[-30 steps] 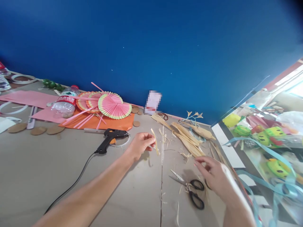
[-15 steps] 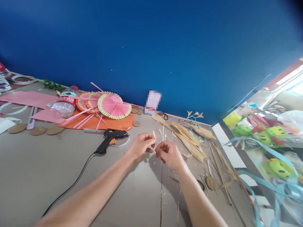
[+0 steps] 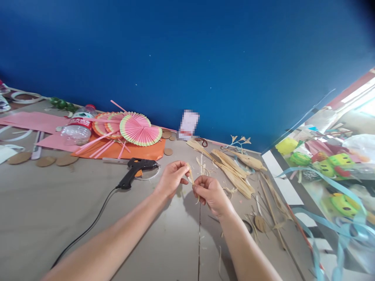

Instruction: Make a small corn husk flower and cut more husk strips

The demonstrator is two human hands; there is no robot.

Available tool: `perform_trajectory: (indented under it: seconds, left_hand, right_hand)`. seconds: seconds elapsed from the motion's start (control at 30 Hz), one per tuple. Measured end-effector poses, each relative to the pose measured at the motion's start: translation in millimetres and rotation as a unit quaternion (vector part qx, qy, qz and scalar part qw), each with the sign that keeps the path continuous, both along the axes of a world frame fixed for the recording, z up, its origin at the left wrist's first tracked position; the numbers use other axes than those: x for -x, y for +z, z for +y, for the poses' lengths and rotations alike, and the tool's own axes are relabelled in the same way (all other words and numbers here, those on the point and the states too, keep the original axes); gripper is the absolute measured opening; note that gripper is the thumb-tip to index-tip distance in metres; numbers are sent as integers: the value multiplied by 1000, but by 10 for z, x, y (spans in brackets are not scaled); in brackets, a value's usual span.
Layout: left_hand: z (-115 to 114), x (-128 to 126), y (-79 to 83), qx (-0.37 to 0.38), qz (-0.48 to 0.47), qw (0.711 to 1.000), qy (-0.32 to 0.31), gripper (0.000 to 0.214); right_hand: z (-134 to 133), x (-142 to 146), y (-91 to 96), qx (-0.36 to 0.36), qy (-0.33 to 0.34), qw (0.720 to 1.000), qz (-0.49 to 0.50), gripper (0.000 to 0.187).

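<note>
Between my two hands runs a short, narrow strip of pale dried husk (image 3: 191,175), held above the table. My left hand (image 3: 175,176) pinches its upper end between thumb and fingertips. Lower down, my right hand (image 3: 207,192) grips the same strip, and a thin tail of it hangs below the fingers. Larger dried corn husks (image 3: 231,169) lie just beyond and to the right of my right hand. To the left of my left hand rests a black hot glue gun (image 3: 135,171) with its cord trailing toward me.
Pink pleated paper fans (image 3: 141,130) lie on orange paper (image 3: 156,152) near a plastic bottle (image 3: 77,127). Cardboard discs (image 3: 19,158) are at the left. Thin sticks and husk scraps cover the right side, beside pale blue ribbon (image 3: 331,180). A blue wall (image 3: 187,70) stands behind.
My left hand has shifted slightly up and left along the strip, so more of it shows between my hands. The right hand has barely moved. The view has tilted slightly.
</note>
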State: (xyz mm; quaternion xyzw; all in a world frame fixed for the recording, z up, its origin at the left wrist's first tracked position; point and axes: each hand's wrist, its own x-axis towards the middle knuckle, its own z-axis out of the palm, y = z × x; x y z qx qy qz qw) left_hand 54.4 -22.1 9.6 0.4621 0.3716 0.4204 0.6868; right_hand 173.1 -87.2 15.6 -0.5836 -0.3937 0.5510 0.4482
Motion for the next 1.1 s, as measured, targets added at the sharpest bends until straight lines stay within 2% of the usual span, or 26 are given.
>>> perform_trajectory:
  seconds: [0.1, 0.23, 0.43, 0.53, 0.7, 0.87, 1.1]
  left_hand:
    - [-7, 16, 23, 9, 5, 999, -50, 23]
    - [-9, 21, 32, 24, 39, 992, -119, 20]
    - [23, 20, -45, 0, 44, 993, -108, 15]
    - [31, 28, -57, -7, 49, 992, -115, 14]
    - [14, 17, -55, -27, 83, 989, -116, 16]
    - [-7, -1, -58, -66, 127, 983, -118, 21]
    - [-23, 8, -33, -105, 147, 976, -124, 22]
  right_hand:
    - [16, -14, -29, -11, -25, 999, 28, 14]
    - [33, -29, -51, -11, -43, 998, 42, 16]
    - [17, -31, -52, -15, -44, 999, 8, 11]
    - [9, -31, -39, -47, -44, 996, -54, 13]
    - [13, -54, -72, -108, -87, 980, -144, 15]
    - [15, -53, -105, -108, -94, 972, -186, 17]
    - [10, -7, -63, -100, -102, 972, -189, 12]
